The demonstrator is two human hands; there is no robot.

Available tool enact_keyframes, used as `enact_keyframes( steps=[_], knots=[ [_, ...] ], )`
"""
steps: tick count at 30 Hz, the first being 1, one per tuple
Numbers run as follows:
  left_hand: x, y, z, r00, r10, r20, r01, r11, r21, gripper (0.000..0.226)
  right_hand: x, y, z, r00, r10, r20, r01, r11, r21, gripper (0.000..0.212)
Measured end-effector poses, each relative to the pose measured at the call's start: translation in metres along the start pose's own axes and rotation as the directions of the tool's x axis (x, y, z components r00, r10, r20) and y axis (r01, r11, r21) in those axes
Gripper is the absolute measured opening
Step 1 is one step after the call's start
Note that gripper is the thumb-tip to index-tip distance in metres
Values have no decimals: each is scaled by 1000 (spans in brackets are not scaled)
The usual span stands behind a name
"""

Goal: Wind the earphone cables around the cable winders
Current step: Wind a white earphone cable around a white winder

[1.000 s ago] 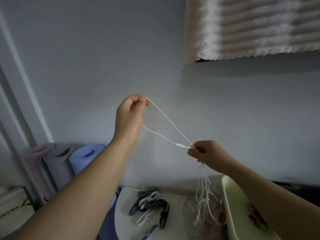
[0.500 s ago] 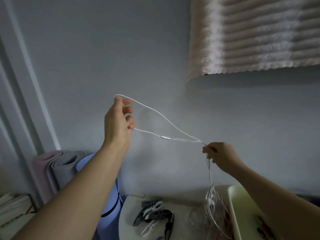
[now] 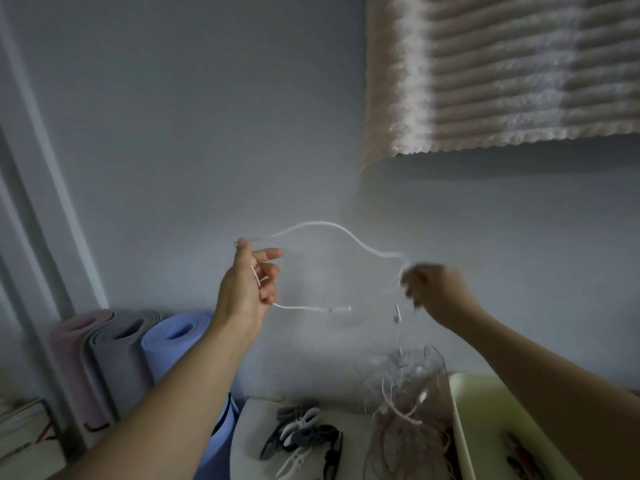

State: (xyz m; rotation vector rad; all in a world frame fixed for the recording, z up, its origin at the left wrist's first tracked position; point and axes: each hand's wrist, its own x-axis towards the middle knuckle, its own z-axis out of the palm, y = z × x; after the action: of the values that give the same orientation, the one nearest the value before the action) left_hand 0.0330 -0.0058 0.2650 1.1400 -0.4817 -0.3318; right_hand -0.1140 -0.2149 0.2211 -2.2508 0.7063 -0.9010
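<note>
A white earphone cable (image 3: 332,227) arcs slack in the air between my hands, in front of the wall. My left hand (image 3: 250,285) holds one stretch of it, with the index finger pointing out and the plug end sticking out to the right below the hand. My right hand (image 3: 437,292) grips the other stretch with curled fingers, and an earbud (image 3: 397,316) dangles just below it. Several black, grey and white cable winders (image 3: 300,434) lie in a heap on the white table (image 3: 252,445). A tangle of more earphone cables (image 3: 405,403) sits to their right.
A pale green tray (image 3: 485,410) stands at the table's right side. Rolled mats, pink, grey and blue (image 3: 173,344), lean against the wall at the left, beside a white door frame. A ribbed cloth (image 3: 502,71) hangs at the upper right.
Both hands came lower and the cable went slack. The plug end now hangs free beside my left hand. An earbud lifted out of the tangle and dangles under my right hand.
</note>
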Motion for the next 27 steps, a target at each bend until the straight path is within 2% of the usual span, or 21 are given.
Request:
enact_keyframes(
  steps=[1, 2, 3, 5, 6, 8, 9, 12, 13, 15, 16, 17, 18, 19, 21, 22, 25, 27],
  knots=[
    [-1, -5, -2, 1000, -27, 1, 27, 999, 30, 54, -3, 10, 3, 978, 97, 185, -85, 994, -74, 26],
    [-3, -11, -3, 998, -59, 3, 58, 996, 63, 54, -7, 20, 8, 939, 175, 295, -149, 983, -111, 28],
    [-5, -17, -5, 996, -94, 1, 94, 991, 98, 53, -11, 27, 12, 926, 210, 313, -184, 977, -113, 29],
    [-12, -31, -10, 987, -159, 0, 157, 975, 159, 53, -18, 43, 22, 957, 198, 210, -187, 980, -70, 30],
    [-15, -35, -12, 983, -181, 6, 177, 967, 181, 52, -22, 49, 27, 957, 200, 212, -191, 980, -65, 31],
    [-20, -45, -16, 975, -221, 7, 214, 954, 211, 52, -32, 58, 38, 890, 257, 376, -238, 966, -98, 32],
    [-22, -49, -18, 973, -232, 7, 224, 949, 222, 52, -36, 62, 42, 868, 275, 413, -246, 961, -123, 31],
    [-23, -57, -23, 968, -250, 3, 243, 943, 229, 51, -38, 69, 50, 954, 237, 185, -216, 968, -125, 31],
    [-23, -58, -25, 968, -253, -1, 246, 942, 227, 51, -39, 70, 51, 953, 234, 192, -215, 970, -114, 32],
    [-24, -60, -28, 967, -255, -7, 249, 942, 226, 51, -43, 67, 53, 907, 259, 333, -217, 963, -160, 30],
    [-24, -61, -29, 967, -254, -9, 250, 942, 223, 51, -45, 66, 55, 909, 257, 328, -204, 961, -187, 28],
    [-24, -61, -29, 967, -253, -11, 249, 944, 215, 51, -44, 66, 57, 945, 225, 239, -182, 965, -186, 26],
    [-24, -62, -29, 968, -249, -10, 246, 948, 201, 51, -44, 63, 56, 972, 194, 133, -174, 974, -146, 25],
    [-23, -62, -29, 970, -245, -10, 242, 952, 187, 50, -43, 60, 56, 981, 175, 87, -169, 983, -76, 25],
    [-22, -62, -29, 971, -237, -16, 236, 957, 166, 49, -40, 50, 56, 974, 154, 167, -157, 988, 8, 25],
    [-22, -62, -29, 972, -236, -17, 235, 959, 159, 49, -39, 46, 56, 978, 142, 154, -149, 988, 32, 26],
    [-21, -64, -31, 972, -234, -10, 233, 962, 145, 49, -35, 33, 52, 992, 124, 24, -127, 980, 156, 26],
    [-20, -63, -32, 973, -231, -10, 230, 963, 141, 49, -32, 27, 49, 995, 95, -42, -87, 981, 171, 24]
  ],
)
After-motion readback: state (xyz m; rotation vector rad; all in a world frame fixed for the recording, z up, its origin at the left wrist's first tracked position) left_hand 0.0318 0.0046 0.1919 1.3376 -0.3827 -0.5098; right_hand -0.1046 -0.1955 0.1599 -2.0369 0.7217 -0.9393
